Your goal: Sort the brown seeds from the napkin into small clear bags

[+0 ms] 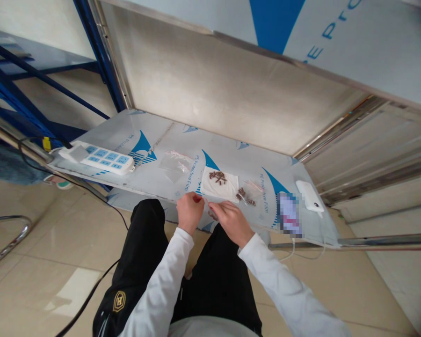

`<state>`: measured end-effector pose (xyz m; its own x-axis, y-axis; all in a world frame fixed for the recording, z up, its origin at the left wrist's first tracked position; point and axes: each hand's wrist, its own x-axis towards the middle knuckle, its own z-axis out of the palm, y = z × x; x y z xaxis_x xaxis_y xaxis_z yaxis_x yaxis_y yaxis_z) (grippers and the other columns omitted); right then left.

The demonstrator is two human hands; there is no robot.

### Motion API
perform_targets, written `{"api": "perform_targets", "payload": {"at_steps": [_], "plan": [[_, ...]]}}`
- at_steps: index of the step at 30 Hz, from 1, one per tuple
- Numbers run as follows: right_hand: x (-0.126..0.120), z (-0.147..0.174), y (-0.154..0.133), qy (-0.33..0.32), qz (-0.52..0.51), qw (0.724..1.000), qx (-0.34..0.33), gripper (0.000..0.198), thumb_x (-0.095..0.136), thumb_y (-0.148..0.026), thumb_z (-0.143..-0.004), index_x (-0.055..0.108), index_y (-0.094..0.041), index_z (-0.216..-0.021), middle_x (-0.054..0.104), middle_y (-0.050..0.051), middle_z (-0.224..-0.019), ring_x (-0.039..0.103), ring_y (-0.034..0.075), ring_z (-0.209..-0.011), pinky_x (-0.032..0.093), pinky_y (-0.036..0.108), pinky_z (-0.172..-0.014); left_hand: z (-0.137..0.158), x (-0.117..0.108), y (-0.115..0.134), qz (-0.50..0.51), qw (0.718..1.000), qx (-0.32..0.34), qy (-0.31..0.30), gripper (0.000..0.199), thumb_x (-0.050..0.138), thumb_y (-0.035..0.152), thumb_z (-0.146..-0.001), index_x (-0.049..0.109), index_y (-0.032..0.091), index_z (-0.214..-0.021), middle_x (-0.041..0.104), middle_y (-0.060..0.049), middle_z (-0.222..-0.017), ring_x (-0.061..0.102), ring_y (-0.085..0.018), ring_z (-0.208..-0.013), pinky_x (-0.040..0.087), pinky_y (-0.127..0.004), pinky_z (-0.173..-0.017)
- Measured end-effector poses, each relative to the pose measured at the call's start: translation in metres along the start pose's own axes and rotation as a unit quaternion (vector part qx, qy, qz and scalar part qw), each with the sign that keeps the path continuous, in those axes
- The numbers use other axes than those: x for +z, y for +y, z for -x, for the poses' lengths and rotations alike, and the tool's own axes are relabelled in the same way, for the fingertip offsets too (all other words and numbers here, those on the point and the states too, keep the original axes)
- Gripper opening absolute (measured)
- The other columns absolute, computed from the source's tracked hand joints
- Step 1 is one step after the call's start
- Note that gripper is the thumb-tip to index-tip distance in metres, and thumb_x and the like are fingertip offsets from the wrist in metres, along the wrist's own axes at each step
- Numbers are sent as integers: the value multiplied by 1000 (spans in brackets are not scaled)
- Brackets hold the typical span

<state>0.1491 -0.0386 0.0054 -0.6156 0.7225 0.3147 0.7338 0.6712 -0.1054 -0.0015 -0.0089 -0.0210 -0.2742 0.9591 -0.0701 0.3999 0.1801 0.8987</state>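
Two hands work at the near edge of the white paper napkin (pixel 228 188): left hand (pixel 189 213) and right hand (pixel 231 221) apparently pinch one small clear bag (pixel 206 201), probably to steady its rim. One brown pile (pixel 217 177) on the napkin, likely to keep the bits together; count unreadable. Right of napkin: bagged brown pieces (pixel 243 195), one phone (pixel 290 214). Left: loose clear bags (pixel 175 166), number unclear; one power strip (pixel 103 158).

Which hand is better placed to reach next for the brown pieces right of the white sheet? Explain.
Probably the right hand: it is nearer those brown pieces, with the left hand farther across to the left. Both seem to be pinching something unclear, so the right may need freeing first.
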Motion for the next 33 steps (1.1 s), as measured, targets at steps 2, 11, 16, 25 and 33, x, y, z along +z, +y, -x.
{"api": "perform_targets", "payload": {"at_steps": [2, 11, 16, 25, 33], "plan": [[5, -1, -5, -7, 5, 1000, -4, 31, 49, -3, -85, 60, -16, -111, 71, 9, -83, 66, 21, -79, 52, 34, -75, 0, -1, -1, -26, 1000, 10, 3, 7, 65, 22, -63, 66, 20, -57, 68, -8, -61, 63, -24, -64, 39, -31, -63], [1, -2, 3, 26, 0, 1000, 10, 24, 47, -8, -89, 61, -15, -108, 71, 9, -83, 66, 21, -75, 52, 34, -70, -13, -10, -13, 91, 986, -90, -104, 12, 72, 28, -58, 71, 18, -63, 67, -4, -57, 61, -17, -59, 43, -27, -60], [-12, 0, 17, 51, -27, 997, 46, 21, 47, -13, -91, 63, -18, -105, 72, 11, -89, 67, 22, -80, 53, 36, -74, -17, -22, 1, 199, 951, -128, -199, 13, 71, 27, -59, 73, 16, -66, 69, -6, -60, 62, -16, -58, 45, -26, -58], [-27, -6, 11, 143, -243, 928, 245, 17, 59, -33, -86, 67, -22, -96, 75, 4, -89, 71, 20, -81, 55, 34, -79, -15, -25, 20, 126, 979, 123, -101, 23, 67, 34, -71, 74, 20, -87, 70, -6, -85, 59, -15, -68, 46, -25, -64], [-41, -13, 15, 151, -443, 814, 344, 32, 70, -41, -74, 67, -17, -95, 75, 9, -84, 71, 22, -79, 55, 33, -72, -13, -29, 23, 321, 907, 88, -257, 32, 70, 41, -73, 67, 14, -90, 71, -7, -81, 66, -17, -77, 52, -30, -74]]}}
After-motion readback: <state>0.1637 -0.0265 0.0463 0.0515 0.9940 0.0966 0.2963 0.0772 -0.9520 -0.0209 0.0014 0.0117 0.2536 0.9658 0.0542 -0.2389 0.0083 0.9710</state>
